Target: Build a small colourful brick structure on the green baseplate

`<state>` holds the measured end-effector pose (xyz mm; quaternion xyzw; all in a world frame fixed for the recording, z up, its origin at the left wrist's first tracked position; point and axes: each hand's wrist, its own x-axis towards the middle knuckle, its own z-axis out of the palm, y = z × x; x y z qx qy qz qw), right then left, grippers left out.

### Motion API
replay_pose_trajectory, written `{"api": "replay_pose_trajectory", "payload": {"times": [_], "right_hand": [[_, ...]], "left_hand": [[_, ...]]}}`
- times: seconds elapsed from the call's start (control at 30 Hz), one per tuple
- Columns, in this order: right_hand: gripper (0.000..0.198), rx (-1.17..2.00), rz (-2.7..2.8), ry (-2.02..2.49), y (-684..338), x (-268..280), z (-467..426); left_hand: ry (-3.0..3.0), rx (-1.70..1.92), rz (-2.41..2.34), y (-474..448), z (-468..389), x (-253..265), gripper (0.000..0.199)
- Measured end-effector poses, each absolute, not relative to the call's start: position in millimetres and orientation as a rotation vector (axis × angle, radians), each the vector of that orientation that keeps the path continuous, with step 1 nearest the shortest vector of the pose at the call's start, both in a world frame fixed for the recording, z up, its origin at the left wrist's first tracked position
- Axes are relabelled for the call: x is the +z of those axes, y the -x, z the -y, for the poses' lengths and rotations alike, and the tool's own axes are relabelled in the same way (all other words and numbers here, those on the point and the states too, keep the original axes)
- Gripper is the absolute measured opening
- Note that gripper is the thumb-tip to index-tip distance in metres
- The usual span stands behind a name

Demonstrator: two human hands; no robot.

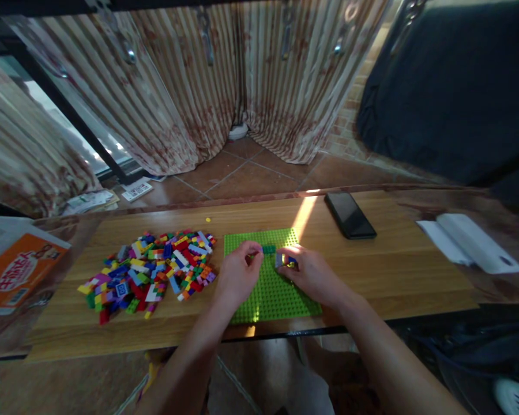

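A bright green studded baseplate (263,300) lies on the wooden table under both hands. Near its far side a dark green toy brick (269,249) sits between my hands. My left hand (241,271) is pinched closed beside the left end of that brick; whatever its fingertips hold is hidden. To the right, my right hand (313,271) curls its thumb and fingers around a greyish-blue toy brick (279,259). Bits of yellow and blue show under its fingers, partly covered.
A wide heap of mixed colourful bricks (155,265) spreads left of the baseplate, with a small yellow piece (208,219) behind. A black phone (350,215) lies at the back right. White papers (471,242) are at the far right, an orange-and-white box (21,268) at the far left.
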<state>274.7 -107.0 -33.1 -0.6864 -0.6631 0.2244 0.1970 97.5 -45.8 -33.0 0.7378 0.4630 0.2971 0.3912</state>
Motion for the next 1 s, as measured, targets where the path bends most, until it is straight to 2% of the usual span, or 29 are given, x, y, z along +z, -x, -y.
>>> {"api": "replay_pose_trajectory", "payload": {"times": [0.3, 1.0], "right_hand": [[0.041, 0.708, 1.776, 1.868, -269.9, -26.4, 105.0], [0.030, 0.677, 1.552, 1.890, -271.9, -32.3, 99.3]], "left_hand": [[-2.136, 0.644, -1.289, -104.8, 53.7, -28.9, 0.022], [-2.190, 0.615, -1.234, -108.8, 57.9, -34.6, 0.036]]}}
